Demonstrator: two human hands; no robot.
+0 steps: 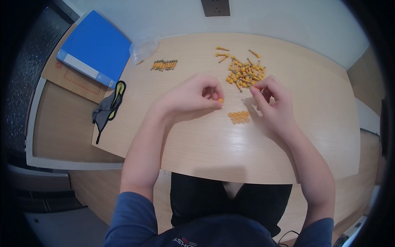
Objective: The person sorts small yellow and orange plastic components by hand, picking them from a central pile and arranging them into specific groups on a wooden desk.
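My left hand [200, 92] pinches a small yellow-orange cap [220, 100] between thumb and fingertips, just above the table. In my right hand [274, 98], thumb and forefinger grip a thin orange shaft with a metal end [256, 89], beside the loose pile. That pile [246, 72] holds many yellow-orange pieces with metal ends and round yellow caps; their exact kind cannot be told. Between and below my hands, small orange caps [239, 117] sit in close rows. To the far left, slim orange shafts with metal ends [164, 65] lie side by side, with no yellow caps showing.
On the left of the wooden table [197, 145] are a blue ring binder [95, 49], a brown envelope [78, 77], a clear plastic bag [144, 51] and a grey fabric item with black trim [108, 108]. A wall with a dark socket plate [216, 7] stands behind.
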